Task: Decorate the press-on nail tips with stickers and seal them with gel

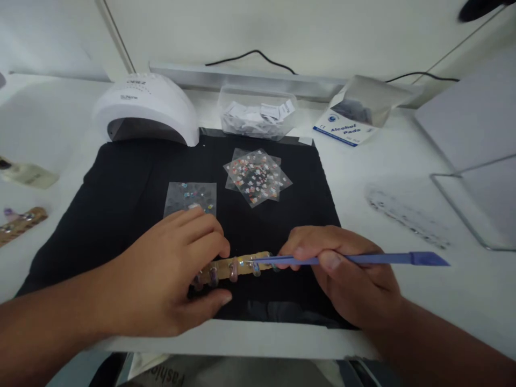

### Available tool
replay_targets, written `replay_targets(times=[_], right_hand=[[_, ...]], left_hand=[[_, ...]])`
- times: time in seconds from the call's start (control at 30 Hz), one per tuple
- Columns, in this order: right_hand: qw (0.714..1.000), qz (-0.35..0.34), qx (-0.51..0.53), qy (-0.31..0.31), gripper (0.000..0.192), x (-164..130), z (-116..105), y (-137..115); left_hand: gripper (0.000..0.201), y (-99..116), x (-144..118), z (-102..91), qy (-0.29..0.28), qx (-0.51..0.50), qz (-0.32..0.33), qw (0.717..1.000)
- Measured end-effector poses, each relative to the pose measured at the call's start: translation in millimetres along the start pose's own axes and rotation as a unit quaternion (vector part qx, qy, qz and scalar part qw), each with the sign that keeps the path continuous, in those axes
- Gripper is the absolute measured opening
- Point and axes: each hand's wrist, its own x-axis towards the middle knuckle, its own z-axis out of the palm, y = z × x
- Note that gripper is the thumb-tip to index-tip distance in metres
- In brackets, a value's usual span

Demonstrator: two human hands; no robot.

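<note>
Black mat (258, 228): underneath.
Left hand (169, 266): curled over strip (223, 268); hold unclear, slack could let it rock.
Right hand (357, 279): pinched on blue tool (381, 259); jolts could scratch nail tips (234, 272).

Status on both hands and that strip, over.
Left hand at left end of tan strip, hold unclear. Right hand pinching blue tool, tip over the strip. Left hand partly hides clear sticker sheet.

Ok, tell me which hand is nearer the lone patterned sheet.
Left. The left hand partly hides the patterned sheet; the right hand is farther off, to the sheet's right.
</note>
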Motion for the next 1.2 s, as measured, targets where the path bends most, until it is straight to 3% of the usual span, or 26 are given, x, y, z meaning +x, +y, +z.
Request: replay_targets(times=[0.27,0.63,1.2], right_hand=[[1.0,0.005,-0.021,-0.014,0.023,-6,3,-3],[1.0,0.009,-0.002,0.009,0.024,-9,9,-4],[0.999,0.04,0.006,0.011,0.021,-11,10,-5]], left_hand=[[0.026,4,2,8.9,0.001,0.006,-0.012,1.0],[0.006,5,3,13.0,0.01,0.012,-0.004,1.0],[0.01,3,2,14.3,0.018,0.022,-0.004,1.0]])
